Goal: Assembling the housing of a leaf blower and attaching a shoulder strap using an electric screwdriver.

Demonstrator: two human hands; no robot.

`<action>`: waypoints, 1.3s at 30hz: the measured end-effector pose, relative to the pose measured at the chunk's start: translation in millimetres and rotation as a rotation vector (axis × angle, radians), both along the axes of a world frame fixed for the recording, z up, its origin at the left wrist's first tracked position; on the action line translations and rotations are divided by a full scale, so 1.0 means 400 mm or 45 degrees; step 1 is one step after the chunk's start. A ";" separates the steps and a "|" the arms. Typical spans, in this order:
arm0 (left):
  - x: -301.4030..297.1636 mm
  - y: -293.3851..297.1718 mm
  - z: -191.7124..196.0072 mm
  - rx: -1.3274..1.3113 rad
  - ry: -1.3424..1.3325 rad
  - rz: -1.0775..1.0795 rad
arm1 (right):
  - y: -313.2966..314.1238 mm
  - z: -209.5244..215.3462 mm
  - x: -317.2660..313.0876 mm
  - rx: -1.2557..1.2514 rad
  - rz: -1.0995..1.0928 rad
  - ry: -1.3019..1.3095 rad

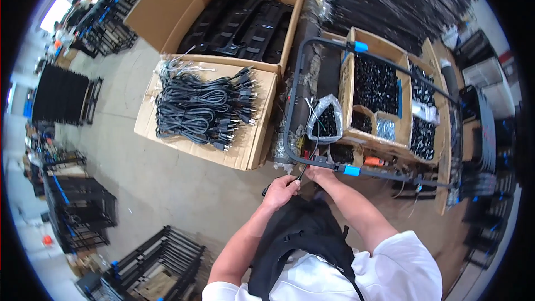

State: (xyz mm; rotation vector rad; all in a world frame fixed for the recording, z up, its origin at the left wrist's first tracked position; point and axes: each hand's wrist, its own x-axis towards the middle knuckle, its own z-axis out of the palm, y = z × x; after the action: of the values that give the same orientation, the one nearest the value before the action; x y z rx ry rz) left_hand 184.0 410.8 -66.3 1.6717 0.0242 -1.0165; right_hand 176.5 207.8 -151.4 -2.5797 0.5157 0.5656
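My left hand [281,188] is closed around a small dark part with a thin black cable running up from it toward a clear plastic bag of black pieces [325,120]. My right hand [320,173] sits just beside it, under the black metal cart handle [320,161], its fingers curled near the same cable; what it grips is hidden. Both forearms come up from the lower edge over a black strap harness on my chest.
A flat carton carries bundled black power cords [203,108]. Behind it stands an open carton of black moulded parts [239,25]. The cart holds cardboard boxes of small black parts [376,86]. Black metal racks [159,262] lie on the concrete floor at left.
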 end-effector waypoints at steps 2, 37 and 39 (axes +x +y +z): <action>0.010 -0.013 0.011 0.013 0.040 -0.051 | -0.016 -0.050 0.040 -0.087 0.103 0.083; -0.074 -0.128 0.010 -0.168 0.020 0.234 | 0.038 0.350 -0.338 0.507 -0.203 0.007; -0.082 -0.137 0.017 -0.150 -0.034 0.220 | 0.029 0.348 -0.335 0.529 -0.187 0.022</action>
State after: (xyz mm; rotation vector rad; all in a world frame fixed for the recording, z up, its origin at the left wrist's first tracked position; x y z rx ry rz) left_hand 151.3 356.1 -59.4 1.5475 0.0886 -0.8493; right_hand 42.5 219.3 -12.0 -2.1275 0.5258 0.5757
